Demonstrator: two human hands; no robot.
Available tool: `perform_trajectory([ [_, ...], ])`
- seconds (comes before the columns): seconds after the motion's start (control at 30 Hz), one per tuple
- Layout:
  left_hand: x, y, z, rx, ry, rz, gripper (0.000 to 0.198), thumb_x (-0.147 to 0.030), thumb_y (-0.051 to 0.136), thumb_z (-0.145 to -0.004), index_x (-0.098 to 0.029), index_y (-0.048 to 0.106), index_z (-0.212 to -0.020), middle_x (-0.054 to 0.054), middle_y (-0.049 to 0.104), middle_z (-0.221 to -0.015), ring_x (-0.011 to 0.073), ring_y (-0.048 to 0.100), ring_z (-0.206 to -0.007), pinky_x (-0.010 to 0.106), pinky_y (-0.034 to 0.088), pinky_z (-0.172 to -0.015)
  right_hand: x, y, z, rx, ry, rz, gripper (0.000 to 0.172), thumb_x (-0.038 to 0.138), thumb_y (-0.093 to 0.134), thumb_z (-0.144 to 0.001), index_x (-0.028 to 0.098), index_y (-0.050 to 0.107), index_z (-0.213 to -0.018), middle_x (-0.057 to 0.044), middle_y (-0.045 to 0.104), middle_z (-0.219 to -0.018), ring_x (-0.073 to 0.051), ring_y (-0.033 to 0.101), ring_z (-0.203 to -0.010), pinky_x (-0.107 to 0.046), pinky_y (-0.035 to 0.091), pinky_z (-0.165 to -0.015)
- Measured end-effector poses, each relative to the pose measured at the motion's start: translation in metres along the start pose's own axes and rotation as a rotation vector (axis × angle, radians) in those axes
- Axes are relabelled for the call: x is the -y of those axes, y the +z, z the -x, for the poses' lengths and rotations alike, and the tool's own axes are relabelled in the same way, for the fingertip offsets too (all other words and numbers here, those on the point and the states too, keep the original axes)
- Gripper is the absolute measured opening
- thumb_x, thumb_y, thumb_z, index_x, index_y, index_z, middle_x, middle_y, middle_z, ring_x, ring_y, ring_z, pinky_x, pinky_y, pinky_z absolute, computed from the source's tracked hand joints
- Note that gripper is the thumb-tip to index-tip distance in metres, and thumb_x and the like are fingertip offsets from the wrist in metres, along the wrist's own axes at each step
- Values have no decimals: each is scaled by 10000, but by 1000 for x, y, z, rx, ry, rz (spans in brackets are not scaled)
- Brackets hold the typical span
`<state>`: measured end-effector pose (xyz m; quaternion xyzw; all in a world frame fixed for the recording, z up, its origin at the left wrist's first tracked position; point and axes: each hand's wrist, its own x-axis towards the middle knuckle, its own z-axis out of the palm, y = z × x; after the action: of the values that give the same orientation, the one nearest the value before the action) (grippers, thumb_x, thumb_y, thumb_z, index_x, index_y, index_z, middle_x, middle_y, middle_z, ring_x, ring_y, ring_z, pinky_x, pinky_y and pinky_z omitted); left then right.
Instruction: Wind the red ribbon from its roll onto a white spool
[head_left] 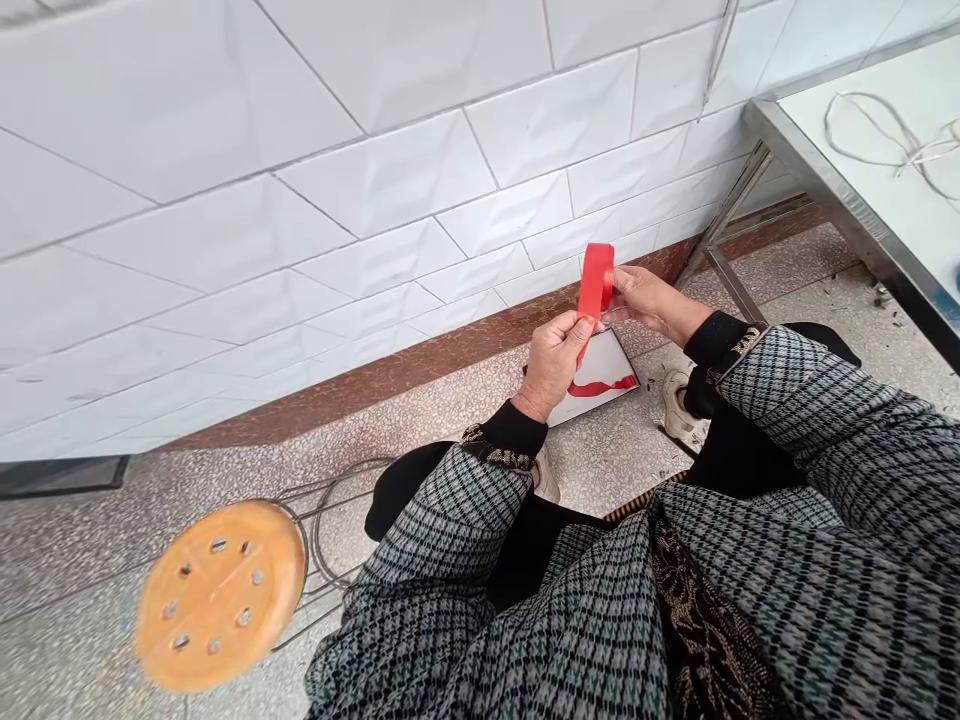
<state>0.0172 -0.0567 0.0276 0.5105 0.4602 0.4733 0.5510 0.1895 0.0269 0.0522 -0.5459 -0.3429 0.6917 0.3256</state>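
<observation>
A roll of red ribbon [597, 275] is held up in front of me, between my two hands. My left hand [556, 352] is closed, its thumb and fingers pinching the flat red strip at the roll's lower end. On the right side of the roll, my right hand [643, 297] grips it with fingers partly hidden behind it. A loose red tail hangs below my left hand and curls across a white flat panel [600, 360] with a dark edge, low between my feet.
An orange round stool [223, 595] with holes and thin metal legs stands at lower left. A metal-framed table [847, 170] with pale cable [892, 135] on it is at right. A white tiled wall [405, 180] rises ahead, above a brown skirting [390, 365].
</observation>
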Motion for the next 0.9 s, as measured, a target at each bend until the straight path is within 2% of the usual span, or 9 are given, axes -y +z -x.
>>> perform_trajectory([
  [0.2,0,4,-5,-5,-35,-167,395,-550,758,-984,-203,764,-795,-58,485,-542,122,406,-537,286,302,-547,-3,4,4,120,182,-176,332,286,573,-1234,156,730,-972,-88,773,-735,-171,680,-583,-256,627,-608],
  [0.33,0,5,-8,-14,-122,-165,380,-479,769,-986,-193,737,-738,-25,586,-590,122,444,-555,290,327,-559,-3,-1,1,222,266,-203,339,317,531,-1248,148,762,-1067,-63,766,-703,-171,672,-556,-229,588,-543],
  [0.4,1,5,-9,-64,-123,-150,342,-419,818,-962,-193,704,-732,-16,632,-640,114,480,-578,284,371,-579,-3,-4,-1,260,282,-204,310,322,550,-1241,147,777,-1125,-54,785,-725,-159,668,-561,-209,577,-534],
  [0.5,2,3,-10,-195,-50,-139,245,-271,930,-867,-207,694,-884,-55,626,-679,106,524,-597,275,430,-607,-2,-7,-2,287,301,-200,306,348,574,-1239,153,780,-1126,-45,791,-730,-133,629,-536,-182,558,-515],
  [0.57,2,2,-10,-214,-2,-143,339,-201,962,-834,-228,718,-1068,-106,524,-628,101,476,-550,274,413,-579,-1,-9,-2,304,325,-193,353,370,557,-1252,158,770,-1067,-39,767,-696,-121,607,-508,-171,544,-496],
  [0.63,3,-1,-11,-178,39,-155,433,-165,957,-841,-247,740,-1207,-131,421,-589,97,415,-515,279,389,-556,-1,-10,-2,318,348,-191,404,379,523,-1266,161,757,-1019,-36,746,-674,-115,604,-495,-164,541,-491],
  [0.7,5,-3,-12,-130,63,-150,463,-149,943,-849,-254,758,-1261,-130,401,-581,99,415,-514,284,402,-557,-2,-11,-3,341,355,-199,411,380,513,-1270,163,753,-1016,-32,742,-679,-111,612,-497,-161,545,-494],
  [0.83,13,-7,-18,-15,38,-74,535,-195,923,-868,-235,726,-1363,-92,588,-647,128,574,-575,291,487,-603,-8,-16,-7,402,343,-179,399,405,538,-1261,172,747,-1014,-24,740,-697,-101,594,-481,-157,541,-484],
  [0.9,15,-9,-20,30,21,-47,562,-246,945,-861,-227,707,-1370,-73,643,-675,136,607,-584,286,491,-602,-10,-18,-6,440,331,-131,384,438,596,-1236,174,745,-999,-33,744,-715,-109,611,-498,-173,570,-505],
])
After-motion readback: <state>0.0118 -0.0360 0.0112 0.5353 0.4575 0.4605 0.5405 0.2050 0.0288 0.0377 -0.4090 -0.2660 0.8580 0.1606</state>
